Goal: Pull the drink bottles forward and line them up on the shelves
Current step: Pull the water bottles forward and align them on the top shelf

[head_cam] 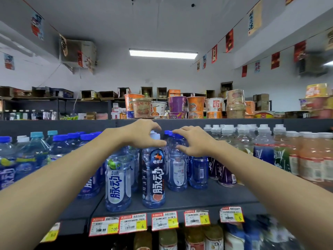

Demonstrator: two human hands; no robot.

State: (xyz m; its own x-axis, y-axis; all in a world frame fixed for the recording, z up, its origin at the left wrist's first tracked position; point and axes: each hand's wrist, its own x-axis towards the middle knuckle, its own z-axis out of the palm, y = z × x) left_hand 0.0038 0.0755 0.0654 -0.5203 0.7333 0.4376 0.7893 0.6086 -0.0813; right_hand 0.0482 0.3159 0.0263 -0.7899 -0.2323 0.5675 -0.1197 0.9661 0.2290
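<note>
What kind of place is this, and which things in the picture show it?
Most likely a small grocery or convenience store. Price tags line the shelf edge, rows of drink bottles fill the shelf, and instant noodle cups stand stacked on top.

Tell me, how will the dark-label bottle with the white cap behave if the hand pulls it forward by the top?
The dark-label bottle is tall and narrow, so a pull at the cap may tip it. It looks full, so probably heavy enough to slide steadily. The left hand curls around its top; a lower grip seems safer.
</note>
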